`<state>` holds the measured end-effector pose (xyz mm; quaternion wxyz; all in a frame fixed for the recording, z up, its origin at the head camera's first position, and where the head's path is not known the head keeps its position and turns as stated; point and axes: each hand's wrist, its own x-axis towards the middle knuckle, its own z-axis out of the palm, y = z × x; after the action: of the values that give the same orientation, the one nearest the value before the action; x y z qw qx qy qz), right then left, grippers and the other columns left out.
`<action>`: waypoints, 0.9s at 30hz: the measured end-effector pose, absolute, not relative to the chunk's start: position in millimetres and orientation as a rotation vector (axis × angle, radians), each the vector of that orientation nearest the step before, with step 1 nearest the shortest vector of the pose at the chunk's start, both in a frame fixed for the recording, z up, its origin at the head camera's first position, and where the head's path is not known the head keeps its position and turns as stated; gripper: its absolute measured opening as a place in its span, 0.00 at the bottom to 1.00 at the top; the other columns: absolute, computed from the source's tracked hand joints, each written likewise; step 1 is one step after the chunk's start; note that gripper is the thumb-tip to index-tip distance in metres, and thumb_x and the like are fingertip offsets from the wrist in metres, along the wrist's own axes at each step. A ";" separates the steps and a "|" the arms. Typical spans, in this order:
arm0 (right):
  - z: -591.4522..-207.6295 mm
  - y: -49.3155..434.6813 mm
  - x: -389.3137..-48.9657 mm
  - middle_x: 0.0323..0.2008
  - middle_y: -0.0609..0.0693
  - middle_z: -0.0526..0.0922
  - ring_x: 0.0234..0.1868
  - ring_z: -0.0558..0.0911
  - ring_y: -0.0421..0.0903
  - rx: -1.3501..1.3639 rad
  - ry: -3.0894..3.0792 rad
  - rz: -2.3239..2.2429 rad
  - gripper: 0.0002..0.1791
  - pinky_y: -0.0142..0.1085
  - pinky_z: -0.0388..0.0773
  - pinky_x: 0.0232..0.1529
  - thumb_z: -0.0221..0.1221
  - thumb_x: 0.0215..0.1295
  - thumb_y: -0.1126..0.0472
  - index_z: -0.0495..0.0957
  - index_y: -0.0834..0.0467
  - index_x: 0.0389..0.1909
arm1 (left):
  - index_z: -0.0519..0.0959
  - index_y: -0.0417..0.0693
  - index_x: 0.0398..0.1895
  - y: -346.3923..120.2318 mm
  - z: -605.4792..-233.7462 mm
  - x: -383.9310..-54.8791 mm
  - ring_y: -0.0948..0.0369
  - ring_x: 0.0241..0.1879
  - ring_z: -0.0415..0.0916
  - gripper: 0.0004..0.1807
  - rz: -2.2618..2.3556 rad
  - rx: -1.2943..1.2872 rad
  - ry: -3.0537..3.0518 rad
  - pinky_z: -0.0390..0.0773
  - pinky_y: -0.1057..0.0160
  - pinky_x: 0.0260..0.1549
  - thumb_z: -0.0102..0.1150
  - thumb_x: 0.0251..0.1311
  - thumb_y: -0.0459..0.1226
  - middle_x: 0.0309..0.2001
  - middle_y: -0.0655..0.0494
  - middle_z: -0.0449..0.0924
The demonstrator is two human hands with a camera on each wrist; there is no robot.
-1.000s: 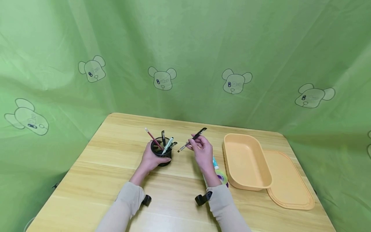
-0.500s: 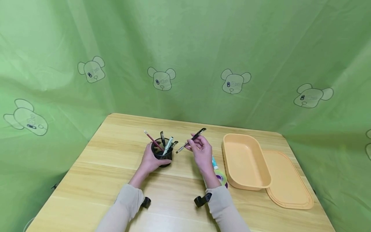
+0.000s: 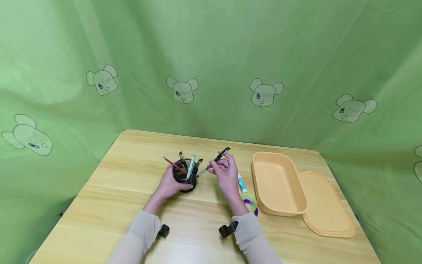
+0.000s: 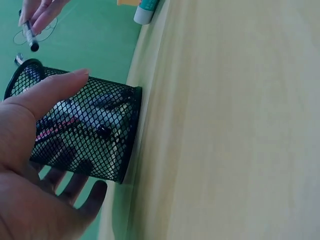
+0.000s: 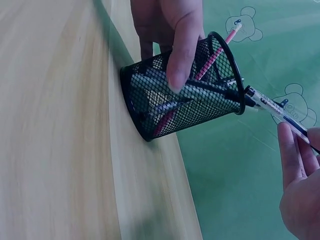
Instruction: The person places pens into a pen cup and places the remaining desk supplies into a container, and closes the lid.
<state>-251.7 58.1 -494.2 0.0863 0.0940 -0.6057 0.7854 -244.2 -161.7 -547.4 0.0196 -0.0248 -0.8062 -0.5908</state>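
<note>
1. The left hand (image 3: 169, 184) is wrapped around the black cup (image 3: 191, 184), left of the table's middle. I can't tell if the cup's bottom touches the table (image 3: 132, 183).
2. The right hand (image 3: 227, 175) pinches a pen (image 3: 221, 154). The pen slants, with its low end by the cup's right rim. I can't tell if they touch.
3. In the cup are a red pencil (image 3: 173, 163), a pale green pen (image 3: 191, 167) and two black pens (image 3: 199, 163).
4. Right of the right hand is a glue stick (image 3: 242, 184), with tape (image 3: 244, 197) on its near side.
5. Farther right is an orange box (image 3: 280, 183). Its lid (image 3: 326, 205) lies just right of it.
6. A green sheet (image 3: 211, 47) with bear faces hangs at the far side.
</note>
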 end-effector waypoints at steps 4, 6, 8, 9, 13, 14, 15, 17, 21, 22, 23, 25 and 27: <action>-494.8 56.0 -252.4 0.38 0.56 0.82 0.38 0.88 0.45 0.282 -1.804 2.336 0.24 0.41 0.90 0.45 0.62 0.68 0.75 0.68 0.65 0.62 | 0.78 0.45 0.58 -156.2 -547.4 -248.0 0.49 0.57 0.78 0.48 -1.645 -0.081 -2.512 0.73 0.48 0.68 0.91 0.25 0.37 0.55 0.49 0.82; -495.0 55.2 -252.8 0.38 0.56 0.82 0.38 0.88 0.44 0.283 -1.801 2.334 0.23 0.41 0.90 0.45 0.62 0.68 0.74 0.67 0.67 0.62 | 0.76 0.43 0.62 -153.9 -547.3 -247.9 0.48 0.58 0.78 0.53 -1.631 -0.073 -2.501 0.73 0.48 0.67 0.92 0.23 0.38 0.55 0.47 0.82; -495.3 54.7 -253.7 0.38 0.55 0.82 0.38 0.88 0.43 0.287 -1.795 2.331 0.24 0.41 0.90 0.45 0.61 0.68 0.75 0.65 0.70 0.62 | 0.72 0.42 0.68 -152.5 -547.8 -246.4 0.46 0.60 0.77 0.58 -1.651 -0.052 -2.497 0.72 0.46 0.69 0.92 0.23 0.39 0.58 0.45 0.81; -495.3 54.3 -253.9 0.38 0.55 0.82 0.38 0.88 0.43 0.288 -1.794 2.330 0.24 0.40 0.90 0.44 0.61 0.69 0.75 0.64 0.71 0.62 | 0.70 0.42 0.70 -152.4 -547.9 -245.5 0.46 0.61 0.76 0.60 -1.685 -0.040 -2.497 0.71 0.46 0.70 0.92 0.24 0.38 0.59 0.45 0.80; -495.5 53.1 -255.1 0.39 0.57 0.82 0.39 0.88 0.44 0.290 -1.764 2.331 0.23 0.41 0.90 0.45 0.61 0.69 0.75 0.64 0.72 0.61 | 0.67 0.45 0.71 -152.6 -547.4 -243.3 0.45 0.61 0.77 0.58 -1.768 -0.039 -2.505 0.71 0.44 0.70 0.90 0.30 0.36 0.57 0.43 0.81; -495.6 52.6 -255.2 0.39 0.57 0.82 0.39 0.88 0.44 0.285 -1.762 2.326 0.23 0.41 0.90 0.45 0.61 0.69 0.75 0.64 0.71 0.60 | 0.67 0.45 0.71 -152.5 -546.7 -243.4 0.45 0.60 0.78 0.57 -1.777 -0.046 -2.507 0.72 0.44 0.69 0.89 0.30 0.35 0.56 0.44 0.82; -496.1 51.8 -255.5 0.39 0.58 0.82 0.39 0.88 0.44 0.280 -1.764 2.320 0.22 0.41 0.89 0.46 0.61 0.68 0.75 0.65 0.71 0.59 | 0.68 0.46 0.70 -152.2 -545.8 -243.8 0.45 0.59 0.78 0.56 -1.775 -0.055 -2.512 0.72 0.44 0.69 0.89 0.30 0.34 0.55 0.44 0.83; -497.5 50.0 -255.9 0.40 0.60 0.83 0.39 0.88 0.44 0.271 -1.795 2.286 0.21 0.40 0.89 0.46 0.61 0.68 0.75 0.66 0.69 0.58 | 0.70 0.46 0.68 -150.9 -544.6 -244.6 0.45 0.58 0.79 0.54 -1.751 -0.065 -2.524 0.74 0.44 0.68 0.89 0.29 0.34 0.53 0.45 0.84; -501.3 44.9 -256.4 0.41 0.65 0.83 0.40 0.87 0.46 0.282 -1.903 2.189 0.20 0.40 0.90 0.45 0.63 0.68 0.74 0.68 0.68 0.56 | 0.71 0.45 0.67 -147.8 -542.8 -245.1 0.45 0.58 0.79 0.54 -1.711 -0.041 -2.550 0.75 0.44 0.67 0.89 0.27 0.34 0.54 0.46 0.83; -501.6 43.5 -256.0 0.41 0.66 0.84 0.40 0.87 0.48 0.289 -1.936 2.159 0.19 0.41 0.90 0.45 0.63 0.67 0.73 0.69 0.67 0.56 | 0.71 0.45 0.66 -147.3 -542.8 -245.0 0.45 0.58 0.79 0.54 -1.711 -0.034 -2.552 0.75 0.44 0.67 0.89 0.27 0.34 0.54 0.46 0.83; -502.3 42.1 -256.2 0.41 0.67 0.84 0.41 0.87 0.50 0.302 -1.962 2.135 0.19 0.42 0.90 0.45 0.63 0.67 0.73 0.70 0.67 0.56 | 0.71 0.45 0.66 -146.9 -542.7 -244.8 0.45 0.58 0.79 0.54 -1.712 -0.028 -2.553 0.75 0.44 0.67 0.89 0.27 0.34 0.54 0.45 0.83; -502.6 39.6 -255.9 0.41 0.68 0.84 0.42 0.87 0.55 0.328 -2.011 2.088 0.19 0.46 0.90 0.45 0.64 0.67 0.73 0.71 0.67 0.56 | 0.72 0.45 0.66 -146.6 -543.8 -245.0 0.45 0.58 0.79 0.53 -1.715 -0.027 -2.550 0.75 0.45 0.67 0.89 0.27 0.34 0.54 0.45 0.83; -503.5 37.5 -256.1 0.41 0.67 0.84 0.43 0.87 0.59 0.346 -2.049 2.056 0.19 0.48 0.89 0.46 0.64 0.67 0.72 0.72 0.66 0.56 | 0.72 0.45 0.65 -146.5 -545.4 -245.2 0.46 0.57 0.79 0.53 -1.717 -0.028 -2.548 0.75 0.45 0.67 0.89 0.28 0.34 0.54 0.46 0.84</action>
<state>-256.1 37.5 -503.5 0.1087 0.1176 -0.6968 0.6991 -245.2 -146.5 -545.4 0.0343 -0.0093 -0.8287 -0.5585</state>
